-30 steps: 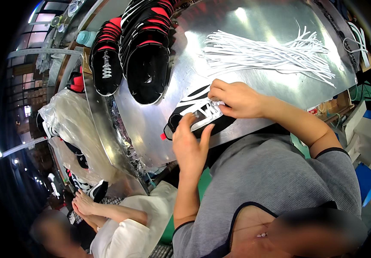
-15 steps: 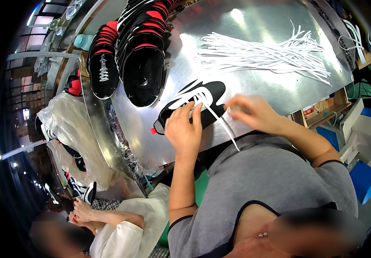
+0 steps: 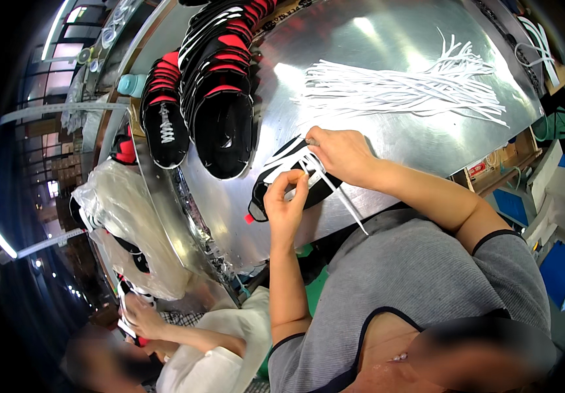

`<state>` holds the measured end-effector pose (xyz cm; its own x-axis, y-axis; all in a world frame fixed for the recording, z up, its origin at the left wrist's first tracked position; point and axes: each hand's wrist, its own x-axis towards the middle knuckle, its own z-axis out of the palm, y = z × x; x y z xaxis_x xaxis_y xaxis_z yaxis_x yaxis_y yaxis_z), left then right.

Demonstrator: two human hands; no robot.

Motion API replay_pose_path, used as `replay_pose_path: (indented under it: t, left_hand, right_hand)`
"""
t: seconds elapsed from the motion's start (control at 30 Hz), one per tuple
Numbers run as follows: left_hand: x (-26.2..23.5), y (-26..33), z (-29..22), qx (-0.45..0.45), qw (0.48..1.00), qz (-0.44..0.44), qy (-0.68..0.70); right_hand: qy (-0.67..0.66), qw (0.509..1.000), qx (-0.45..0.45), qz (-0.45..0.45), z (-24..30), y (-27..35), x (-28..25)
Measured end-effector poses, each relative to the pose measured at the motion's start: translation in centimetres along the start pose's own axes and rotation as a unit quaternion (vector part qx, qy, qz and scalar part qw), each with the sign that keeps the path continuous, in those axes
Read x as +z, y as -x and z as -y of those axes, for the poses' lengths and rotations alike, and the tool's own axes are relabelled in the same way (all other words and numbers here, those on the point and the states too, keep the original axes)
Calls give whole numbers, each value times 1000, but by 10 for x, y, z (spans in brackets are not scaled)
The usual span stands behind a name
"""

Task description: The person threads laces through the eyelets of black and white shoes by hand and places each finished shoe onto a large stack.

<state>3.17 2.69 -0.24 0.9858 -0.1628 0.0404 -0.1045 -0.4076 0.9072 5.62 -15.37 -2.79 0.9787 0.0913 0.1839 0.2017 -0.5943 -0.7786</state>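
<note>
A black shoe upper with white stripes and a red heel tab lies near the front of the metal table. A white shoelace runs through its eyelets, and one end hangs over the table's front edge. Over the lacing, my left hand has thumb and forefinger pinched together on the lace. My right hand reaches across the shoe from the right, its fingers closed at the far edge of the upper. What these fingertips hold is too small to make out.
Loose white shoelaces lie in a bundle at the back right. Nested black and red shoe uppers stand in rows at the back left. A co-worker's hand handles a shoe at lower left, near a plastic bag. Open boxes stand at right.
My right hand has moved left and away from me, from beside the shoe to its far edge, and closed. The left thumb and finger have come together at the lacing. The view has shifted slightly.
</note>
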Motion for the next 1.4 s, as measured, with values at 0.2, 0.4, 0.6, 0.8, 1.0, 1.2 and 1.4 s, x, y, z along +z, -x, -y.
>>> replay_pose_path:
  t: [0.2,0.4,0.6,0.8,1.0,1.2,1.4]
  left_hand:
    - [3,4,-26,48,985,1,-166]
    - [4,18,-19,81,971,-24,-224]
    - [2,19,-32,121,975,-22,-186]
    - [-4,22,-23,89,952,-8,-292]
    - [-10,14,-13,-25,988,53,-142]
    - [-16,12,-13,-72,987,77,-120]
    - [-13,10,-10,-77,986,68,-133]
  right_hand:
    - [-104,994,-16,-28,-7,-6,-5]
    - [-235,951,175,103,-10,44,-26]
    - [-323,917,167,166,-2,44,-17]
    - [-364,868,94,325,0,89,-27]
    - [-278,956,12,88,8,21,-20]
    - [-489,857,132,98,18,7,-35]
    - [-297,949,-41,97,2,7,-24]
